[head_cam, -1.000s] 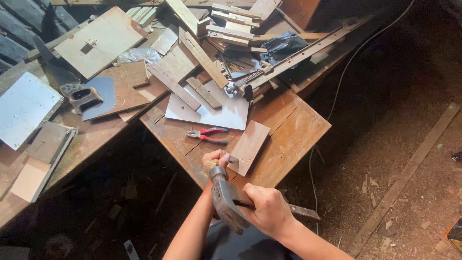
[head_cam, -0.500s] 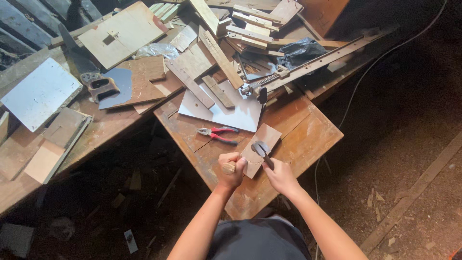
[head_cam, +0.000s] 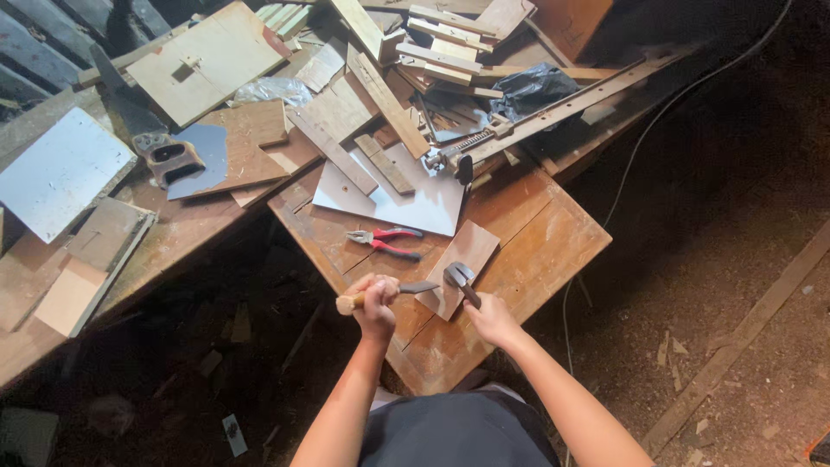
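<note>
left hand [head_cam: 375, 298] was clenched round a wooden-handled chisel [head_cam: 393, 292], handle end sticking out left, blade running right w/ its tip at the near-left edge of a small board [head_cam: 458, 267]. grip was a full fist, thumb side up, prob. to keep the blade low and flat against the wood.

right hand [head_cam: 491, 317] was closed on the handle of a hammer [head_cam: 459, 278], head resting on or just over the board's near half; contact cannot be told. hand sat near the handle's end, wrist bent in toward the body.

board lay flat on the table [head_cam: 553, 242], tilted diagonally, near-centre of the top, right in front of the person, so both hands met over it w/o reaching. nothing clamped it; only the tools bore on it, as far as seen.

red-handled pliers [head_cam: 386, 243] lay just left and far of the board, apart from both hands, handles pointing right. beyond them a pale sheet [head_cam: 424, 203] w/ two wood strips [head_cam: 385, 164] laid across it. a long bar clamp [head_cam: 553, 112] ran diagonally from the sheet's far corner to far right.

far side was piled w/ offcuts and slats. a saw [head_cam: 138, 121] lay on the left bench [head_cam: 173, 233] by more panels. a cable [head_cam: 657, 130] trailed over the dirt floor at right.
</note>
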